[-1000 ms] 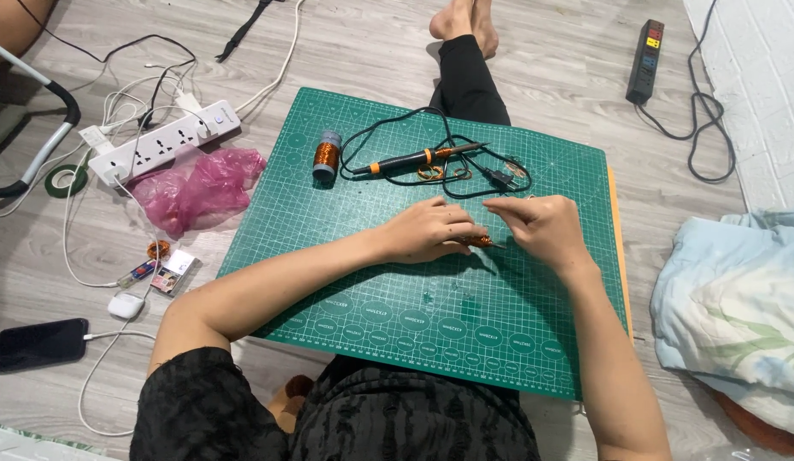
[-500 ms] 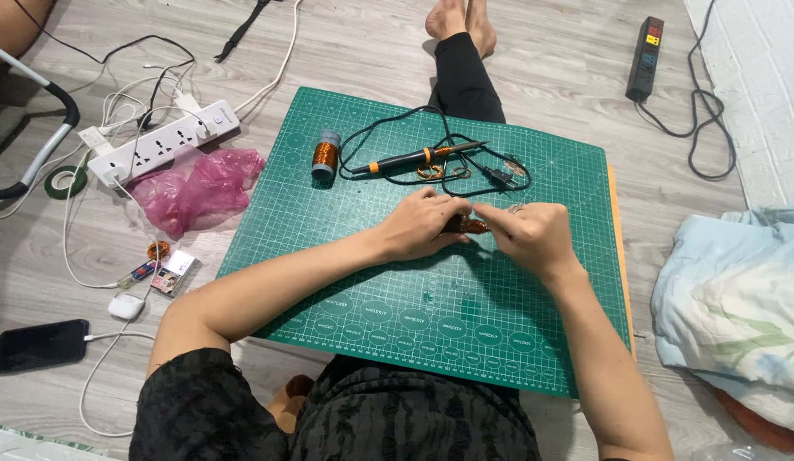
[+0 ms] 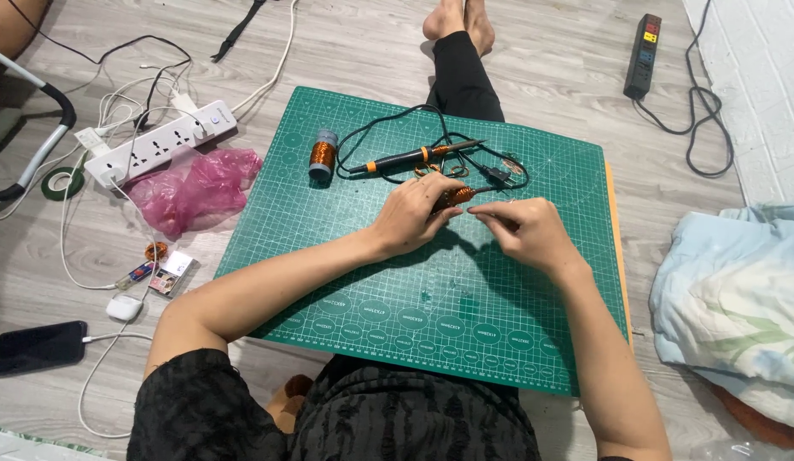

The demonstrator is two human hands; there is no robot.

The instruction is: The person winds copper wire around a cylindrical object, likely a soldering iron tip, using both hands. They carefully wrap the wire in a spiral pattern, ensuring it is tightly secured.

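Note:
My left hand (image 3: 411, 213) grips a small coil wound with copper wire (image 3: 458, 196) over the green cutting mat (image 3: 346, 256). My right hand (image 3: 525, 230) pinches a thin end sticking out of the coil's right side; whether that end is wire or a rod I cannot tell. Both hands hover just above the mat's middle. Behind them lies a soldering iron (image 3: 410, 157) with an orange and black handle and a tangled black cord. A spool of copper wire (image 3: 322, 155) stands upright at the mat's far left.
A white power strip (image 3: 158, 145) with cables and a pink plastic bag (image 3: 196, 183) lie left of the mat. A phone (image 3: 38, 346), a white charger and small parts sit near left. A black power strip (image 3: 643, 55) lies far right, a light blue cloth (image 3: 738, 307) at right.
My right hand has drawn in toward the left hand and both have shifted slightly away from me; the copper coil now shows between the fingers.

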